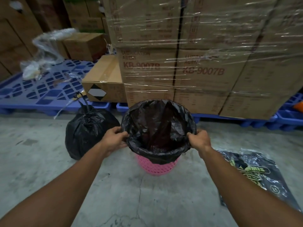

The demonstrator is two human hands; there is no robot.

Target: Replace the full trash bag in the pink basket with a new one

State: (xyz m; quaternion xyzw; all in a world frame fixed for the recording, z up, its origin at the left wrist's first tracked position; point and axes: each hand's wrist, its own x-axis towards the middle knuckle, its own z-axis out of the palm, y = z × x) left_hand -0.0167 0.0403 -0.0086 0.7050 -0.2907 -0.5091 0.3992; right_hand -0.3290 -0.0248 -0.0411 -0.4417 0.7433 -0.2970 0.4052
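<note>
The pink basket (pixel 155 167) stands on the concrete floor in the middle of the head view. A new black trash bag (pixel 157 126) lines it, its mouth open and folded down over the rim. My left hand (pixel 114 138) grips the bag's edge on the left side of the rim. On the right side, my right hand (pixel 199 139) pinches the edge of the same bag. The full trash bag (pixel 86 130), black and tied at the top, sits on the floor just left of the basket.
A plastic pack of black trash bags (pixel 255 176) lies on the floor at the right. Blue pallets (pixel 41 90) run behind, carrying shrink-wrapped cardboard boxes (pixel 196 66) directly behind the basket. Loose clear plastic wrap (pixel 44 51) lies at back left.
</note>
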